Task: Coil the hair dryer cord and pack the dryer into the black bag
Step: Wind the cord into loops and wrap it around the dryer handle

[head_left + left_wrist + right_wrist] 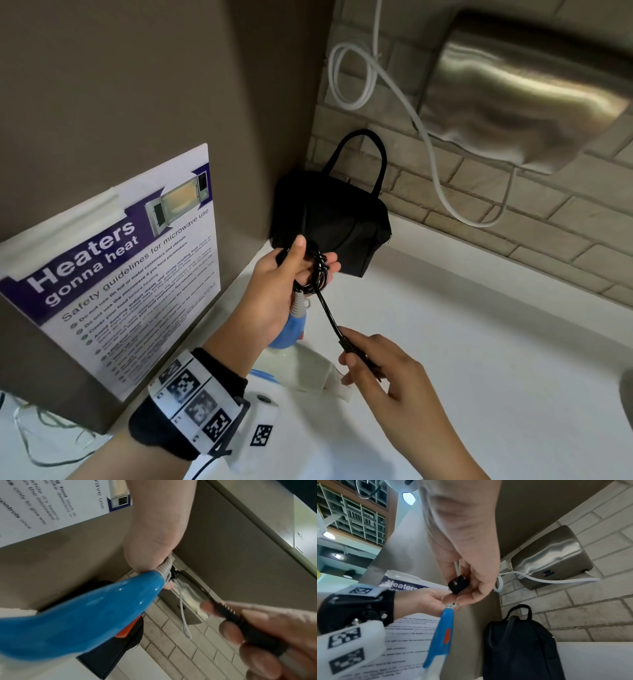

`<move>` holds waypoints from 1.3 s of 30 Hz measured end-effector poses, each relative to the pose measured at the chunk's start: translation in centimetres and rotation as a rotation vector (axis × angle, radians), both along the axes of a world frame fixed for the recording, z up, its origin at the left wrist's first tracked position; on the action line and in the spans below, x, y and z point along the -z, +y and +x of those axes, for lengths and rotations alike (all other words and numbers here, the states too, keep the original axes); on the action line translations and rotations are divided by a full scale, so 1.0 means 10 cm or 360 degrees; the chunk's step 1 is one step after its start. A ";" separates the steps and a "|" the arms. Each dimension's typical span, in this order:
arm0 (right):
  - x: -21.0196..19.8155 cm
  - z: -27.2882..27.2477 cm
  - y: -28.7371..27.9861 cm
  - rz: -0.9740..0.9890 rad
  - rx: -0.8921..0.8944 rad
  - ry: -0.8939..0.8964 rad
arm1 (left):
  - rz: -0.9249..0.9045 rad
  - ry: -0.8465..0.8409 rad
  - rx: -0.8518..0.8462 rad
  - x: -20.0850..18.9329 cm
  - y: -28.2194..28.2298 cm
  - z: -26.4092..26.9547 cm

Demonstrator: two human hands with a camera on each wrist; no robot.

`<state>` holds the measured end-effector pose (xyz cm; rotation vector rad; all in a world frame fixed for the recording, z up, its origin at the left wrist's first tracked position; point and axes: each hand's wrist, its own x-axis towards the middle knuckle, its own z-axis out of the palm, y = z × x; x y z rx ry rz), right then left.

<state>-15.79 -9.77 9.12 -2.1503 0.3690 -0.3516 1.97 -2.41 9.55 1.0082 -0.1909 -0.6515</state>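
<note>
In the head view my left hand point(305, 265) grips a coil of black cord point(319, 270) just in front of the black bag point(337, 219), which stands in the counter's back corner. The hair dryer hangs below that hand: blue handle point(291, 329), white body point(308, 373) resting on the counter. A short straight run of cord leads down to the black plug point(346, 344), pinched by my right hand point(352, 354). The right wrist view shows the plug point(458, 584) between thumb and fingers, the blue handle point(443, 635) and the bag point(518, 642). The left wrist view shows the handle point(85, 622) close up.
A steel hand dryer point(524, 85) hangs on the brick wall above right, its white cable point(428, 144) drooping toward the counter. A microwave safety poster point(130, 270) covers the brown panel on the left. The white counter point(479, 325) stretches to the right.
</note>
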 end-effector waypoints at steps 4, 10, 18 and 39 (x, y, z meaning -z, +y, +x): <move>0.06 -0.04 -0.11 0.0043 0.0036 0.0085 | -0.0036 0.0100 0.0090 0.01 0.01 0.02; 0.05 0.03 -0.07 0.0073 0.0007 0.0156 | 0.0402 -0.0311 0.0210 0.04 0.05 0.08; 0.05 0.08 -0.08 -0.0367 0.0073 0.0158 | 0.0604 -0.0540 0.0036 0.03 0.09 0.06; -0.04 0.36 0.10 0.0118 0.0015 0.0095 | 0.0358 -0.0434 -0.0188 0.05 -0.02 -0.10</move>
